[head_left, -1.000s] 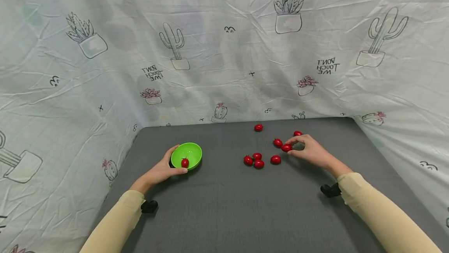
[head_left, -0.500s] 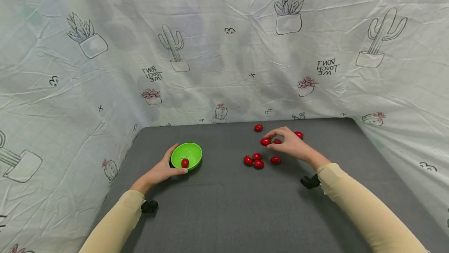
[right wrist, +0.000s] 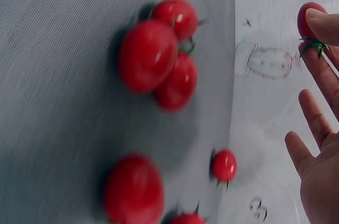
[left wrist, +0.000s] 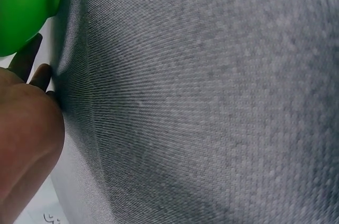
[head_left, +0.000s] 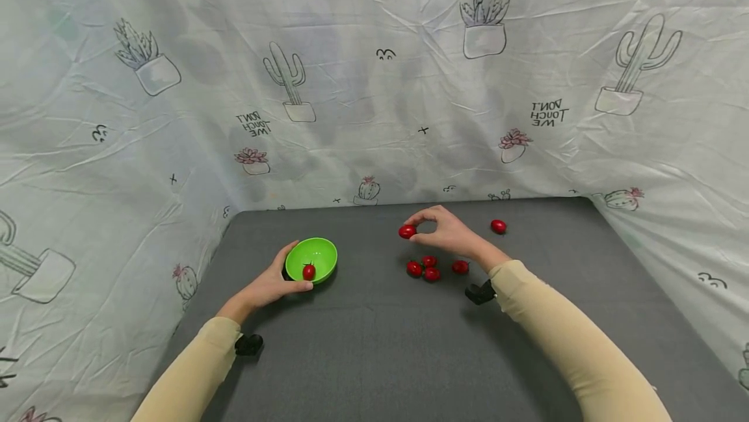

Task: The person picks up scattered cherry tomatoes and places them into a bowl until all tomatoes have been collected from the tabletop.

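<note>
My left hand (head_left: 270, 285) grips the side of a bright green bowl (head_left: 316, 250), thumb at the near rim and fingers round the far left. One red cherry tomato (head_left: 309, 272) lies inside the bowl. My right hand (head_left: 449, 233) pinches another cherry tomato (head_left: 407, 231) between thumb and fingertips, above the table; its green stem cap (right wrist: 315, 45) shows in the right wrist view. Below that hand sits a cluster of three cherry tomatoes (head_left: 432, 274), with a single one (head_left: 460, 267) just to their right. The left wrist view catches only part of the bowl (left wrist: 24, 9) and hand.
A grey cloth-covered table (head_left: 363, 350) carries everything. One more cherry tomato (head_left: 499, 227) lies at the back right. In the right wrist view, a small tomato (right wrist: 224, 166) lies near the far edge, hidden by my hand from the head. A patterned white curtain (head_left: 363, 84) hangs behind.
My right hand has moved left across the table with the pinched tomato, away from the back-right tomatoes and toward the bowl. The left hand and bowl have stayed put.
</note>
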`<state>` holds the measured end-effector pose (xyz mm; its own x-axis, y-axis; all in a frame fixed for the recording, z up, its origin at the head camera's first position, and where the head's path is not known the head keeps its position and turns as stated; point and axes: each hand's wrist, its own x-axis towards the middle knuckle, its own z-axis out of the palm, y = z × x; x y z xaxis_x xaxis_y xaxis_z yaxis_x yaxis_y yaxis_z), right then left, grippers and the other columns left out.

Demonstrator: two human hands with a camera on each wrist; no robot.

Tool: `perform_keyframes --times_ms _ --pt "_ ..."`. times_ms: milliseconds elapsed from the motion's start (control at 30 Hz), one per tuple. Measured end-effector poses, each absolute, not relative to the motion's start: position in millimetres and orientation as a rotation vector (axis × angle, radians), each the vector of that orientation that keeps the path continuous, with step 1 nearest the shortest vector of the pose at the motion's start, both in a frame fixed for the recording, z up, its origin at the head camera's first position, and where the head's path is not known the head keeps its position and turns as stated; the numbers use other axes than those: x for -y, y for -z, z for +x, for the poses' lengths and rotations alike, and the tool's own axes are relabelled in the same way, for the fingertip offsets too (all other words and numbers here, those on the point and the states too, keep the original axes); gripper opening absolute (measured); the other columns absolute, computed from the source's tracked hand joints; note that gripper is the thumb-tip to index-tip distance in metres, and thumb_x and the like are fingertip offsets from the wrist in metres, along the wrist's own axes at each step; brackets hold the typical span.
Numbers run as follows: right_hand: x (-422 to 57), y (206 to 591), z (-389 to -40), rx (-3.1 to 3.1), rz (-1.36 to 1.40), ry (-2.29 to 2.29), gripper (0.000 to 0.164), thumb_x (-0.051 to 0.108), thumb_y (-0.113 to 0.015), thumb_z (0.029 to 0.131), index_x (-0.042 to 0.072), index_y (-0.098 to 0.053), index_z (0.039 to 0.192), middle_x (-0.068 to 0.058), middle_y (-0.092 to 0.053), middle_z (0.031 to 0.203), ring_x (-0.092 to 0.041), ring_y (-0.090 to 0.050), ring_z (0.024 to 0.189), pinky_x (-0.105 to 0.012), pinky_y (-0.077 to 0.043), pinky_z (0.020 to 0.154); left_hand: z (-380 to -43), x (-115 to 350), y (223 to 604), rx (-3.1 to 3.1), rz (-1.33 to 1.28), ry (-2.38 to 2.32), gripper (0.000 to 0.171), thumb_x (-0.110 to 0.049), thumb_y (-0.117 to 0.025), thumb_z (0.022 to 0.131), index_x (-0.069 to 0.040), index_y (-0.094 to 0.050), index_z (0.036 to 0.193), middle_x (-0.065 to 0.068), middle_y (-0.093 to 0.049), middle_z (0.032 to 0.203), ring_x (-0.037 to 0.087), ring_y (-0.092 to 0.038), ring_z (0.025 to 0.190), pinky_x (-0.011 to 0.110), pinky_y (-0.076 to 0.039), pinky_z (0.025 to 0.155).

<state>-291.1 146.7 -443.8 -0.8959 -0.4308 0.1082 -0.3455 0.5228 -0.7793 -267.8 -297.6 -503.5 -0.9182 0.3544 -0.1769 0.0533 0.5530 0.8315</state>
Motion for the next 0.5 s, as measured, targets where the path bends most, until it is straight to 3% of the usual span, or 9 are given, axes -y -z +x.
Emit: perform_keyframes --times_ms 233,500 --pt "-111 444 -300 -2.590 -0.726 1.326 0.028 0.036 -0.077 0.094 0.031 -0.073 0.121 0.008 -0.060 0.123 -0.017 -0.042 0.128 -0.049 -0.042 0.102 -269 298 502 -2.469 0.343 -1.303 0.111 -0.038 -0.083 0.087 -0.023 -0.005 0.165 0.020 -0.011 0.166 0.041 -0.018 0.150 0.067 -0.021 0.114" --pt "-73 449 -311 -2.528 -0.819 1.349 0.029 0.031 -0.077 0.094 0.029 -0.074 0.122 0.011 -0.064 0.122 -0.018 -0.045 0.127 -0.052 -0.039 0.106 -268 298 501 -2.444 0.346 -1.334 0.111 -0.035 -0.083 0.088 -0.023 -0.005 0.165 0.022 -0.013 0.165 0.041 -0.020 0.149 0.065 -0.023 0.113"
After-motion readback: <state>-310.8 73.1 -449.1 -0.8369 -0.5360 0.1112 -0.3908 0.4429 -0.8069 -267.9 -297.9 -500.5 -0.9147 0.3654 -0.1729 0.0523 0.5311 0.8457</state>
